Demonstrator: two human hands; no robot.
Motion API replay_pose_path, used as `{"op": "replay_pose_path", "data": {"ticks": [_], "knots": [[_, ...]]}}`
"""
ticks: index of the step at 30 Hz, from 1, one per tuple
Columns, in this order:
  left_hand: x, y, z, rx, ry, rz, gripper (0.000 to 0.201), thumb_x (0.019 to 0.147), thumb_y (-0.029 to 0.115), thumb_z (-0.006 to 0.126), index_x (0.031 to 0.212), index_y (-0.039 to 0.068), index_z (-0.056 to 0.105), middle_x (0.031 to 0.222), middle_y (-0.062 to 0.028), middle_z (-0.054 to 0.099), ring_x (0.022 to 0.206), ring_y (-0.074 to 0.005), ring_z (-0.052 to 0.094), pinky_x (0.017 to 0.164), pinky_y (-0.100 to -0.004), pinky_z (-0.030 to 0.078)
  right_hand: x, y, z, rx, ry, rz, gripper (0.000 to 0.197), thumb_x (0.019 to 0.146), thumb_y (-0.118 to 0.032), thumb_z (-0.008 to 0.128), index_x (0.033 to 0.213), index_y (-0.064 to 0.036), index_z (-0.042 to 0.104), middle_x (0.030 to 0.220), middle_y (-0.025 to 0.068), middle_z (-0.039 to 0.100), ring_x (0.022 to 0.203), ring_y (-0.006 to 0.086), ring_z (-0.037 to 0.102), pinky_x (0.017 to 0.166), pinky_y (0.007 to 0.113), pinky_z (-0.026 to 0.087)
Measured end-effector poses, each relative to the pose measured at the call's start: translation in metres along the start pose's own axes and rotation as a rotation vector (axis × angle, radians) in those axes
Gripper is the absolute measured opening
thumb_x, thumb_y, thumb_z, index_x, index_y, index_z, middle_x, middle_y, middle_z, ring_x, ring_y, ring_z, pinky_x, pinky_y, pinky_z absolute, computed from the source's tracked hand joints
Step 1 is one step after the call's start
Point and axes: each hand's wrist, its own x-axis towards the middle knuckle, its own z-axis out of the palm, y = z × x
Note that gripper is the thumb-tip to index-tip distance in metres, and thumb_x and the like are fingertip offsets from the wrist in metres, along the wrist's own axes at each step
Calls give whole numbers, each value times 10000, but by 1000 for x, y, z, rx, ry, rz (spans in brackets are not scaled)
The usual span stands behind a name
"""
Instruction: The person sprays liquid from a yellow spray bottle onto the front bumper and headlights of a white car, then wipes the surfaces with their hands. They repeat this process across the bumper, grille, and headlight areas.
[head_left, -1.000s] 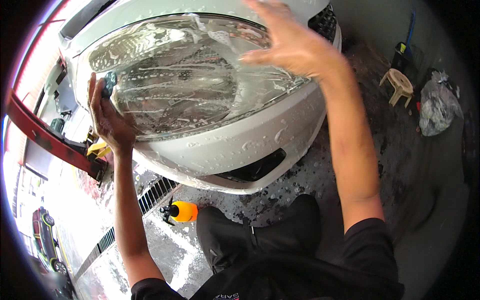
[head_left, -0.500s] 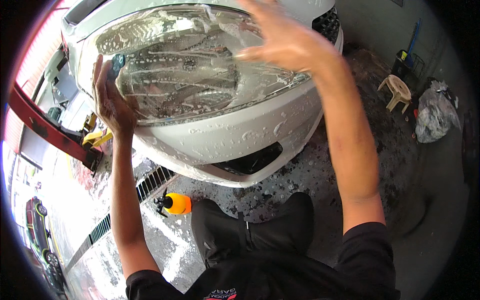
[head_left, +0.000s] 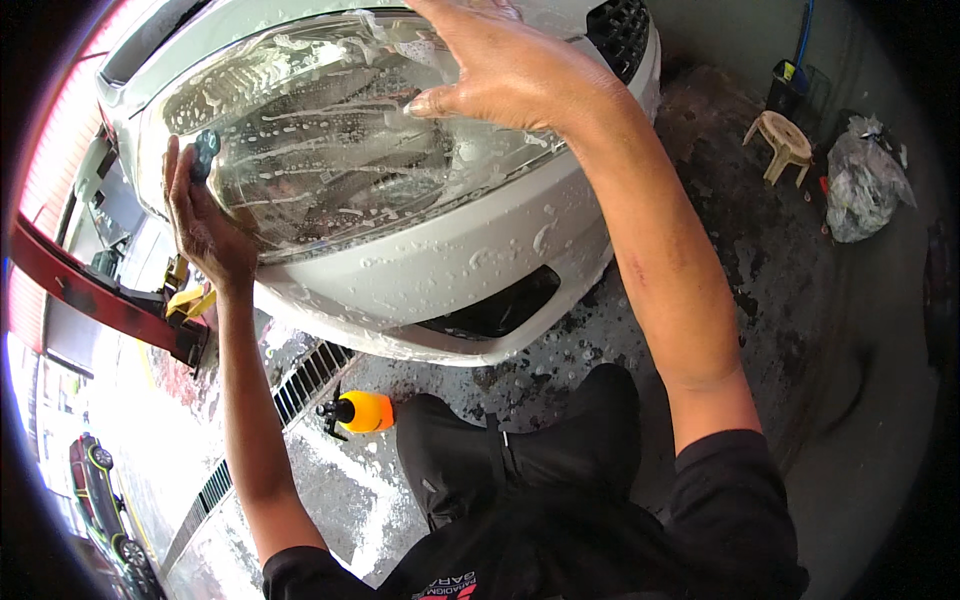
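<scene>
In front of me is the large headlight [head_left: 310, 165] of a white car, wet with soapy streaks, foam and droplets. My left hand [head_left: 208, 228] is at its left end, fingers pointing up, holding a small dark teal piece with a scalloped edge [head_left: 205, 155] against or just over the lens; its exact kind is unclear. Over the upper right part of the headlight is my right hand [head_left: 520, 75], empty, with thumb and fingers apart. Its fingertips run towards the top edge of the picture. Whether they touch the lens cannot be made out.
Below the headlight curves the wet white bumper [head_left: 450, 270]. An orange spray bottle [head_left: 368, 411] stands on the floor beside a drain grate [head_left: 312, 380]. A red lift arm [head_left: 90, 300] reaches in from the left. At right are a beige stool [head_left: 783, 140] and a plastic bag [head_left: 865, 190].
My right hand has moved left and slightly up across the headlight. The left hand stays at the left end with the teal piece. The whole view has shifted a little.
</scene>
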Motion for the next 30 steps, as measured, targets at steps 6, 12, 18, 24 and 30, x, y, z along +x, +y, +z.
{"op": "replay_pose_path", "data": {"ticks": [6, 12, 18, 24, 30], "knots": [[2, -1, -4, 8, -4, -14, 303, 1064, 35, 430, 1319, -1, 590, 1450, -208, 541, 1357, -319, 506, 1109, -413, 428, -12, 14, -24, 63, -19, 107, 1030, 849, -269, 791, 1593, 4, 133, 1594, 403, 138, 1541, 459, 50, 1269, 474, 104], [-1, -8, -5, 40, 6, 15, 300, 1070, 51, 430, 1311, 1, 599, 1451, -194, 545, 1349, -312, 516, 1118, -402, 411, -20, 10, -35, 77, -136, 184, 1016, 858, -264, 780, 1591, 3, 130, 1601, 397, 115, 1536, 474, 57, 1267, 490, 115], [0, 4, -3, 26, -6, 10, 302, 1056, 31, 447, 1315, -2, 598, 1441, -188, 557, 1339, -315, 526, 1115, -403, 413, -15, 19, -13, 57, -9, 90, 1094, 830, -317, 812, 1597, 3, 101, 1624, 355, 123, 1538, 468, 44, 1269, 495, 96], [1, -3, 0, 124, 5, 105, 310, 1039, 13, 471, 1321, 12, 599, 1439, -177, 563, 1340, -310, 530, 1120, -404, 411, -9, 15, -5, -16, 44, 16, 1131, 813, -327, 827, 1605, -13, 83, 1630, 341, 109, 1543, 442, 38, 1275, 504, 70], [-4, -11, 2, -132, 65, -52, 297, 1047, 19, 465, 1297, 53, 623, 1415, -182, 586, 1341, -319, 530, 1113, -422, 425, -16, 11, -25, 36, -83, 89, 1068, 872, -313, 769, 1618, -63, 47, 1648, 311, 79, 1549, 423, 7, 1253, 586, 33]]}}
